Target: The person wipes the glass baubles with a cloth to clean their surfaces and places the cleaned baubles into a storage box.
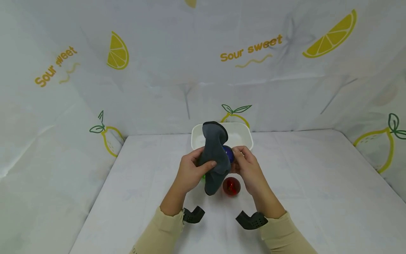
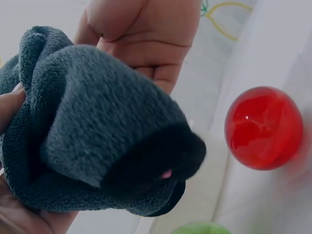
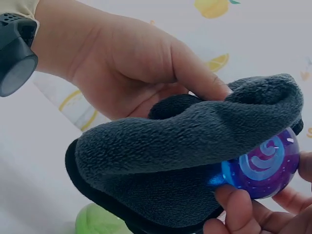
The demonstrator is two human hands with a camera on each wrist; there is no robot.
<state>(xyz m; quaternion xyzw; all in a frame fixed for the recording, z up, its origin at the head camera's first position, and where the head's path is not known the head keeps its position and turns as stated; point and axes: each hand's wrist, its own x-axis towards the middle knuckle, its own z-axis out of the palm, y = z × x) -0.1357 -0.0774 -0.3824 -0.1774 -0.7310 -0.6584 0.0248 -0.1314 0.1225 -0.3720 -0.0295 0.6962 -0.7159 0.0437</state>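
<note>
My left hand (image 1: 190, 170) grips a dark grey plush cloth (image 1: 215, 151) with black edging, thumb on its near face. Fingers of my right hand (image 1: 248, 167) hold a blue-purple ball (image 3: 263, 163) with a pale swirl against the cloth's right side. In the right wrist view the ball is glossy and see-through, and a cloth fold partly covers it. On the table just below the hands lies a clear red ball (image 1: 231, 186). A green ball (image 3: 100, 220) is mostly hidden behind the cloth in the head view.
Behind the hands, near the table's back edge, stands a white tray (image 1: 244, 135), partly covered by the cloth and hands. A white sheet (image 1: 152, 102) with lemon prints hangs behind and beside the white-covered table (image 1: 127, 211).
</note>
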